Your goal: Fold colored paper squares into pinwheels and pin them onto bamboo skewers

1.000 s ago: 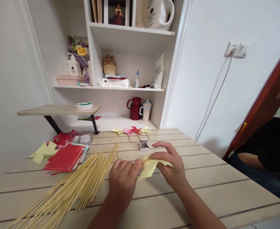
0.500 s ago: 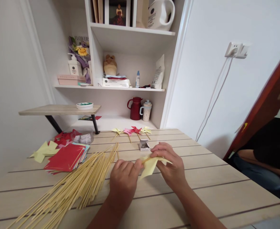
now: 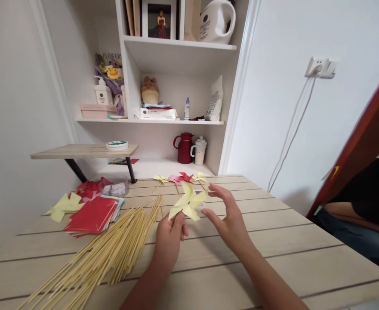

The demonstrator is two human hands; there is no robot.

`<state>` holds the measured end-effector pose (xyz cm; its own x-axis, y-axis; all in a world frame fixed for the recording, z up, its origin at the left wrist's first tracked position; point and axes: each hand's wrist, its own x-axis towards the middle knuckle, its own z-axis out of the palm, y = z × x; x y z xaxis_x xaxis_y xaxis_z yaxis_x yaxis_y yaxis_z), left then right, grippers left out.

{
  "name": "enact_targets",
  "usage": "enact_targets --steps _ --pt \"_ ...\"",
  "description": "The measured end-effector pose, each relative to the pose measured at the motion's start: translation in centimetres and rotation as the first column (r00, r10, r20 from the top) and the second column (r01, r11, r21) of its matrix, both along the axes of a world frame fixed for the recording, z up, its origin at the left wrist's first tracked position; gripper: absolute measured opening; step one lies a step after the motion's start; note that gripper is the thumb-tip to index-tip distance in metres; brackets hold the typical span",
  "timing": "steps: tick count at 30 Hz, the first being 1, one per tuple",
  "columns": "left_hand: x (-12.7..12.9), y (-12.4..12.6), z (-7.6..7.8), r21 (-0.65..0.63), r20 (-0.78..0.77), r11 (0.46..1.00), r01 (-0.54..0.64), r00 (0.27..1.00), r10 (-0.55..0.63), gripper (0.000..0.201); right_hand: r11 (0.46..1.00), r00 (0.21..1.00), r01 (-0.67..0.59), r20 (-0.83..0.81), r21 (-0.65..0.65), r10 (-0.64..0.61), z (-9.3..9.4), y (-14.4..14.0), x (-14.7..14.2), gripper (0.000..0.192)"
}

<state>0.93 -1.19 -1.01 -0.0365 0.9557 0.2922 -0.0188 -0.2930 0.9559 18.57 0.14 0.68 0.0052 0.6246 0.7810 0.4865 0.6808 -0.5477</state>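
A pale yellow paper pinwheel [image 3: 188, 201] is held upright by my left hand [image 3: 169, 239], whose fingers are closed around its lower part; any stick there is hidden by the hand. The pinwheel's face, with a small dark spot at its centre, is turned toward me. To its right, my right hand [image 3: 231, 219] is open, thumb and fingers apart around nothing, just off the pinwheel's edge. Left of my hands lies a spread pile of thin wooden sticks [image 3: 121, 241]. Behind the held pinwheel, finished-looking pinwheels on sticks [image 3: 185, 177] in yellow, pink and red lie in a row.
A stack of coloured paper squares [image 3: 92, 215], red on top, lies at the left, beside a loose yellow paper pinwheel shape [image 3: 65, 206] and a clear container [image 3: 116, 187]. A small raised shelf [image 3: 82, 150] stands behind. Another person [image 3: 357, 215] sits at the right.
The yellow pinwheel has turned from edge-on to facing me and come up slightly in my left hand. My right hand has let go of it and opened.
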Motion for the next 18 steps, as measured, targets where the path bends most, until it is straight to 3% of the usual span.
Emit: enact_targets --steps 3,7,9,12,15,18 --pt "0.3 0.3 0.0 -0.074 0.238 0.994 0.075 0.97 -0.056 0.039 0.99 0.976 -0.014 -0.217 -0.138 -0.016 -0.4 0.2 -0.3 0.055" --pt "0.2 0.7 -0.3 -0.143 0.471 0.986 0.091 0.882 -0.013 0.036 0.923 0.903 -0.221 -0.423 -0.314 0.072 -0.8 0.4 -1.0 0.055" --pt "0.0 0.8 -0.3 -0.172 0.553 0.981 0.09 0.833 0.021 0.033 0.856 0.878 -0.329 -0.463 -0.4 0.121 -0.9 0.3 -1.6 0.052" --pt "-0.5 1.0 -0.3 -0.208 0.637 0.974 0.09 0.768 0.065 0.022 0.707 0.879 -0.434 -0.434 -0.559 0.197 -1.3 -0.3 -2.7 0.042" --pt "-0.9 1.2 -0.4 -0.232 0.694 0.967 0.102 0.714 0.091 0.013 0.565 0.891 -0.452 -0.323 -0.691 0.318 -2.1 -0.9 -3.9 0.037" --pt "-1.0 1.2 -0.3 -0.238 0.723 0.962 0.137 0.686 0.082 0.01 0.485 0.867 -0.453 -0.243 -0.748 0.435 -2.8 -1.4 -4.7 0.031"
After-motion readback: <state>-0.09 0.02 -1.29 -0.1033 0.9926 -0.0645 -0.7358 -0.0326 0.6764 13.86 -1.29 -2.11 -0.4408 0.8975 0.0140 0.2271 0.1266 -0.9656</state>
